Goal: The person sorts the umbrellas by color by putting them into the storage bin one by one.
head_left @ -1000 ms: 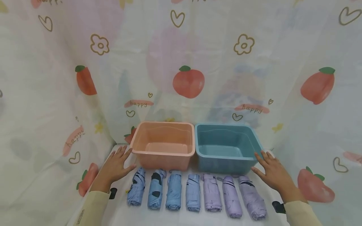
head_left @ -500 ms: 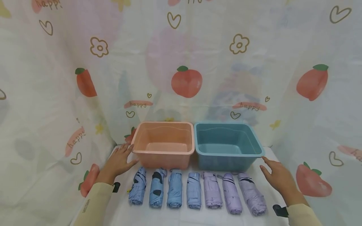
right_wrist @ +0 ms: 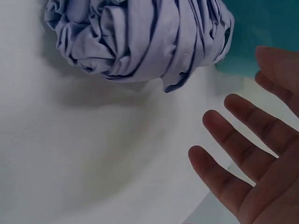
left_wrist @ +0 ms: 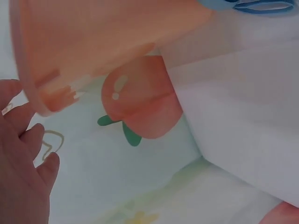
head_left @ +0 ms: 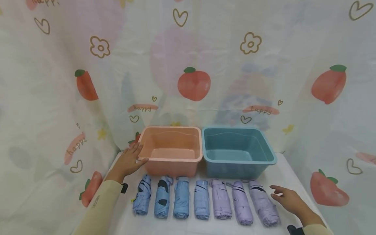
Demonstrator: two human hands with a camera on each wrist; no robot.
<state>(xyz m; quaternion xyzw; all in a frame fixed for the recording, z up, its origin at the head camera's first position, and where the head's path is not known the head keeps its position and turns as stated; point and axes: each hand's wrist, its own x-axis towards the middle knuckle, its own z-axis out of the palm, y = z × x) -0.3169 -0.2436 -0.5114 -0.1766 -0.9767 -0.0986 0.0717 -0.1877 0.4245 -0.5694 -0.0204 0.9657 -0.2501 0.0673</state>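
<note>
My left hand [head_left: 127, 163] is at the left front corner of the peach plastic bin [head_left: 171, 168], its fingers straight and spread by the rim. In the left wrist view the fingertips reach the bin's rim [left_wrist: 23, 65]; whether they press on it I cannot tell. My right hand [head_left: 289, 199] holds nothing and hovers just right of the rightmost folded lilac umbrella [head_left: 265, 205]. The right wrist view has its loosely spread fingers [right_wrist: 238, 149] apart from that umbrella's rolled fabric [right_wrist: 140, 37]. Several folded umbrellas lie in a row, blue ones [head_left: 181, 199] left, lilac ones [head_left: 221, 200] right.
A teal bin [head_left: 238, 169] stands against the peach one, and both bins hold nothing. The row of umbrellas lies in front of them on the white tabletop [head_left: 188, 227]. A printed curtain [head_left: 223, 58] encloses the back and sides.
My right hand has left the teal bin's right front corner and come down toward the front, beside the rightmost umbrella. The left hand has shifted slightly right, closer over the peach bin's corner.
</note>
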